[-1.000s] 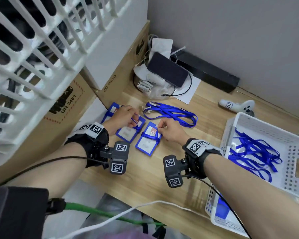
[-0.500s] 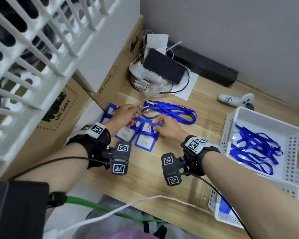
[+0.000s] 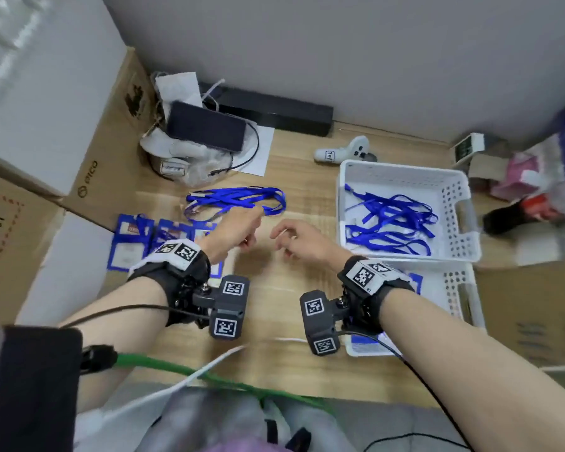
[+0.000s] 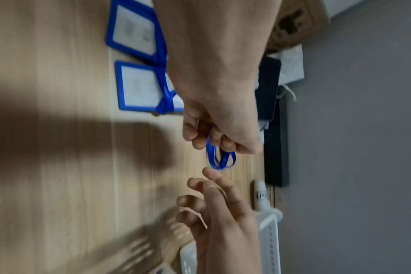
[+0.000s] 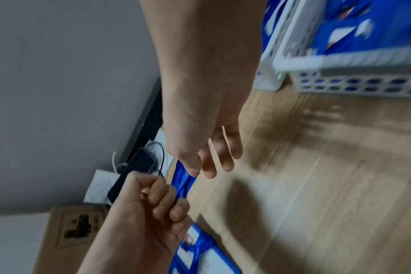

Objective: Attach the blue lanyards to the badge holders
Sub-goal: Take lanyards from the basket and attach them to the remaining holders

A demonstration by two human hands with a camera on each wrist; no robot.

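Several blue badge holders point(image 3: 128, 246) with lanyards on them lie in a row at the table's left, also in the left wrist view point(image 4: 139, 85). A loose bundle of blue lanyards point(image 3: 235, 200) lies behind them. My left hand point(image 3: 238, 231) hovers over the table in a fist point(image 5: 162, 202). The bundle's looped end point(image 4: 219, 159) shows just past its fingers, and I see nothing plainly held. My right hand point(image 3: 291, 239) hovers beside it, fingers spread and empty point(image 5: 214, 157). More lanyards point(image 3: 388, 220) lie in a white basket point(image 3: 402, 172) at the right.
A second white basket point(image 3: 460, 288) with blue holders sits at the front right. A phone point(image 3: 206, 128) on a bag, a white controller point(image 3: 343, 151) and a black bar point(image 3: 274, 109) line the back wall. Cardboard boxes point(image 3: 111, 151) stand at the left.
Both hands have left the badge holders and moved right, off the table surface. The right hand has let go and spread its fingers. The head view has swung right.
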